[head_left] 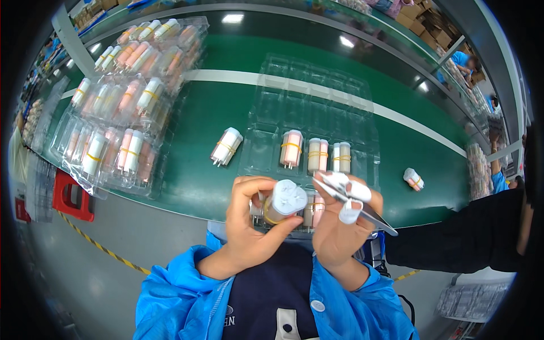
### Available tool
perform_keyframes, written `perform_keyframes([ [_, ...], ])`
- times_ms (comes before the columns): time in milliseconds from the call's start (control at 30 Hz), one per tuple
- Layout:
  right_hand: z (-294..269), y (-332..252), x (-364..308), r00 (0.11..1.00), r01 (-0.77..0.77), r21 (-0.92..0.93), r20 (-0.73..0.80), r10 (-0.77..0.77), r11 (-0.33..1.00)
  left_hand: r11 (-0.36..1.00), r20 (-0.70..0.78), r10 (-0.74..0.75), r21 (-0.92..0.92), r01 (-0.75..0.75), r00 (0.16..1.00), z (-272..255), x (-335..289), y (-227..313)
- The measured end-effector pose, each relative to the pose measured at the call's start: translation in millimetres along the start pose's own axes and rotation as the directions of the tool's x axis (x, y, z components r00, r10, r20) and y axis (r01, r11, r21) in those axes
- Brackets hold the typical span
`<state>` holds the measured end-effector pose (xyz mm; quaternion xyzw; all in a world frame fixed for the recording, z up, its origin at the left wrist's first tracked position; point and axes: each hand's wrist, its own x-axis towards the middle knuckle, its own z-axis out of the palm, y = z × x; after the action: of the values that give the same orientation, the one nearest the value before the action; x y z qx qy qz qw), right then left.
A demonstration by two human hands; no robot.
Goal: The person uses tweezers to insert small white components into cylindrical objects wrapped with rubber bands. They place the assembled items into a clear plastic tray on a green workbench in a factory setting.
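Observation:
My left hand (249, 218) is closed around a bundle of capped tubes (288, 198), its pale blue-grey ends turned up and a yellow band around its side. Close by on the right, my right hand (343, 226) grips metal tweezers (377, 220) that lie slantwise across the fingers, their tip near the bundle but apart from it. White finger cots (358, 191) cover some of its fingertips. Beyond both hands lies a clear plastic tray (317, 93). Banded pink, white and grey tube bundles (291, 148) stand in its nearer pockets; others are partly hidden behind my hands.
Stacked clear trays (122, 119) full of bundles fill the left of the green table (198, 187). One loose bundle (226, 146) lies left of the middle tray, another (414, 179) to its right. A red stool (72, 195) stands below left. A person's dark sleeve (453, 235) reaches in at right.

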<state>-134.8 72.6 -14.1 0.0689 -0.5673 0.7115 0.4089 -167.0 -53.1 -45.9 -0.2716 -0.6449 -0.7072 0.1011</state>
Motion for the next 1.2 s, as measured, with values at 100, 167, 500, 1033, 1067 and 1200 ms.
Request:
perform_keyframes([
  [100,8,9,-7,0.99,-0.139,0.046,0.001,0.139,0.989,1.0,0.006,0.006,0.017,-0.006,1.0,12,-1,7],
  [167,10,8,-5,0.979,-0.198,0.094,-0.019,0.201,0.976,0.997,0.007,0.069,0.036,-0.069,0.998,16,3,8],
  [500,-12,-2,13,0.956,-0.251,-0.157,0.116,0.27,0.955,0.918,0.245,0.29,0.201,-0.341,0.925,-9,33,24],
  [1033,-24,-15,5,0.898,-0.365,-0.035,0.248,0.362,0.93,0.809,0.515,0.489,0.033,-0.587,0.704,-13,44,27],
  [1067,-25,-17,5,0.896,-0.371,-0.02,0.256,0.363,0.928,0.794,0.505,0.507,0.042,-0.607,0.698,-12,42,28],
  [1200,-27,-20,6,0.89,-0.381,-0.032,0.26,0.376,0.924,0.811,0.472,0.493,0.055,-0.582,0.731,-8,37,31],
])
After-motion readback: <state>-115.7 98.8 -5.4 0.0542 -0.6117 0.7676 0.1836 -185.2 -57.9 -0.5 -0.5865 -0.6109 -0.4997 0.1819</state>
